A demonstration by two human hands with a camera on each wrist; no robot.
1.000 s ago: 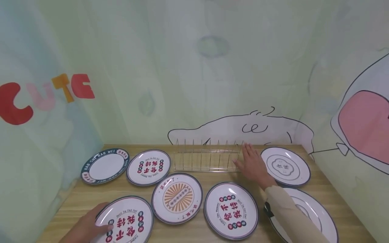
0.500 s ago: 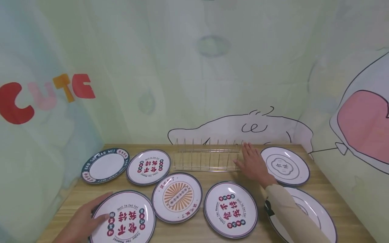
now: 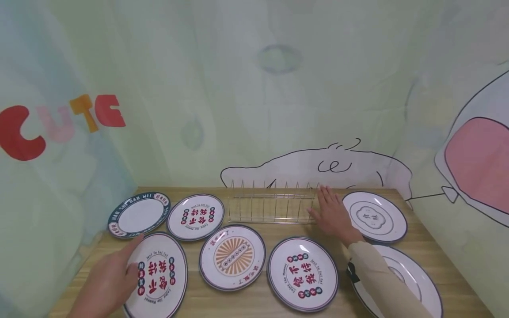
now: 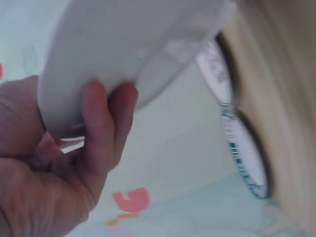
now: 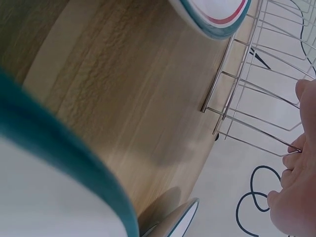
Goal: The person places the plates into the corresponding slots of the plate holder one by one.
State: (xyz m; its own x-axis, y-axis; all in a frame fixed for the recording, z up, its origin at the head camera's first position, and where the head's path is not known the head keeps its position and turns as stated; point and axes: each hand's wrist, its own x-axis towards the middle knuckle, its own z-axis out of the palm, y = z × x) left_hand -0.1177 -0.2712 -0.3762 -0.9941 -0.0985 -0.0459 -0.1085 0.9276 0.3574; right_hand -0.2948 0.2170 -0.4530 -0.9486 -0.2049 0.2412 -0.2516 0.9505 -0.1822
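Seven plates (image 3: 162,276), one rack (image 3: 274,195) (two hands (image 3: 104,280))

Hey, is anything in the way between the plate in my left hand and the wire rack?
Yes, low down: the sunburst plate lies flat between the held plate and the wire rack. Nothing visible stands upright between them, so above it the way looks clear.

Head view looks forward and down from above; each closer wrist view shares plates (image 3: 161,271).
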